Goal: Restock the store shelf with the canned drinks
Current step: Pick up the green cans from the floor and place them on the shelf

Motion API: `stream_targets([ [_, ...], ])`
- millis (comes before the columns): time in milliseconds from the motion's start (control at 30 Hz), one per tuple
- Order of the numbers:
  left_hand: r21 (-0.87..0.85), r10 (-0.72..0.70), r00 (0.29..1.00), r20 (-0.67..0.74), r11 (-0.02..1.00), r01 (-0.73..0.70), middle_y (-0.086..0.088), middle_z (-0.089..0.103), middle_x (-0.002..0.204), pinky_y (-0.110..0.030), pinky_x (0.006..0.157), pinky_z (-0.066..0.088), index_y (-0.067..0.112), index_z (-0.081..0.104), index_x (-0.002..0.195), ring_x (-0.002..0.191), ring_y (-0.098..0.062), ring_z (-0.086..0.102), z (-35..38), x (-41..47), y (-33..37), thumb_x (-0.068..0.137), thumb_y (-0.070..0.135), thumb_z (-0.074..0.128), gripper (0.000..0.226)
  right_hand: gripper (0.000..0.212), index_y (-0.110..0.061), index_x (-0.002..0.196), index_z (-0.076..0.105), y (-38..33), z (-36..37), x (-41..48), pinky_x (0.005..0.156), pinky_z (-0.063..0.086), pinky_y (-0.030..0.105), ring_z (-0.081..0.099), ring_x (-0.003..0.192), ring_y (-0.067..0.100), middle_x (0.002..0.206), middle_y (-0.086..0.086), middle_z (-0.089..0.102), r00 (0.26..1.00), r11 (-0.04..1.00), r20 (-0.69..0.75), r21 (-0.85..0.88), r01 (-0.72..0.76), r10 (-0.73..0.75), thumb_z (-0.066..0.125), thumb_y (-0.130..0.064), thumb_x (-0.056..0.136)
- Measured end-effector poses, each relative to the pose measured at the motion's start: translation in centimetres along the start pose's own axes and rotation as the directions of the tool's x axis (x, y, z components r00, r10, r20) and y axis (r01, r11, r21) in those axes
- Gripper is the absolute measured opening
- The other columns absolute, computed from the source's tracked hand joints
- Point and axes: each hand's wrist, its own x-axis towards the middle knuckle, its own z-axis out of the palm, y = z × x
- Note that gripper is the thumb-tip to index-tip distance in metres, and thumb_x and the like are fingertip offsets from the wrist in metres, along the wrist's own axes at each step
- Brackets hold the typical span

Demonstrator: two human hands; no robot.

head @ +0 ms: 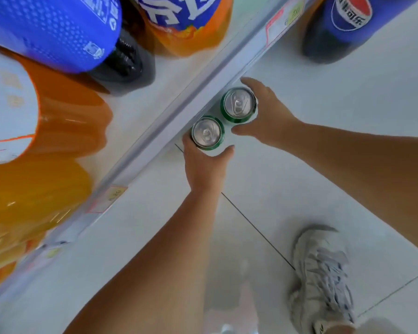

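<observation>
I look straight down along a store shelf. My left hand (pixel 206 165) grips a green can with a silver top (pixel 206 134), fingers curled round its side. My right hand (pixel 268 116) grips a second green can (pixel 239 104) just beyond it. Both cans are upright and sit right beside the front rail of the shelf (pixel 179 112), partly tucked under its edge. The two cans almost touch each other.
On the shelf above the rail stand large orange soda bottles (pixel 58 145), a blue-labelled dark cola bottle (pixel 65 32) and another orange bottle (pixel 186 25). A cola bottle (pixel 343 25) stands at top right. White floor tiles and my white sneaker (pixel 323 278) lie below.
</observation>
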Motion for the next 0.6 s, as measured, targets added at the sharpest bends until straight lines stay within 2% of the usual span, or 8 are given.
stream_targets([
  [100,-0.005,0.065,0.995,-0.082,0.998,-0.066,0.015,0.058,0.109,-0.019,0.083,0.042,0.029,0.046,0.116,0.098,-0.007,0.056,0.2,1.0,0.2,0.069,0.026,0.085,0.061,0.082,-0.031,0.135,0.038,-0.2,0.6,0.8,0.074,0.044,0.022,0.053,0.107,0.017,0.122,-0.006,0.053,0.999,0.999,-0.029,-0.026,0.04,-0.041,0.083,-0.02,0.067],
  [167,0.019,0.085,0.993,-0.076,0.996,-0.084,0.014,0.058,0.104,-0.016,0.08,0.042,0.022,0.05,0.117,0.094,-0.007,0.056,0.0,1.0,0.5,0.069,0.026,0.085,0.06,0.077,-0.028,0.13,0.04,-0.2,0.7,0.1,0.074,0.05,0.029,0.055,0.099,0.017,0.109,-0.009,0.055,0.997,0.999,-0.074,-0.033,0.02,-0.022,0.083,-0.023,0.067],
  [267,0.075,0.085,0.996,-0.001,0.994,-0.085,0.02,0.057,0.091,-0.008,0.064,0.04,0.026,0.05,0.109,0.085,-0.005,0.057,-1.3,-1.0,1.1,0.067,0.031,0.087,0.056,0.07,-0.028,0.125,0.042,-0.2,0.5,-2.9,0.079,0.053,0.038,0.058,0.093,0.018,0.102,-0.01,0.057,0.989,0.998,-0.14,-0.041,-0.045,0.039,0.083,-0.029,0.067],
  [467,0.094,0.014,0.986,0.164,0.995,-0.029,0.015,0.064,0.09,-0.016,0.061,0.044,0.025,0.046,0.103,0.08,-0.002,0.062,-7.4,-9.8,5.2,0.064,0.029,0.087,0.057,0.07,-0.032,0.122,0.043,-3.8,-3.0,-14.0,0.078,0.053,0.034,0.06,0.094,0.017,0.104,-0.009,0.061,0.964,0.983,-0.193,0.067,-0.172,0.182,0.084,-0.043,0.066],
  [600,0.084,0.042,0.975,0.217,0.995,-0.061,0.011,0.063,0.086,-0.02,0.059,0.045,0.025,0.04,0.097,0.075,-0.004,0.062,-13.9,-17.6,11.0,0.062,0.025,0.087,0.057,0.063,-0.037,0.111,0.043,-10.8,-6.8,-24.1,0.071,0.046,0.024,0.058,0.09,0.013,0.091,-0.02,0.059,0.943,0.968,-0.252,0.18,-0.177,0.219,0.084,-0.042,0.065],
])
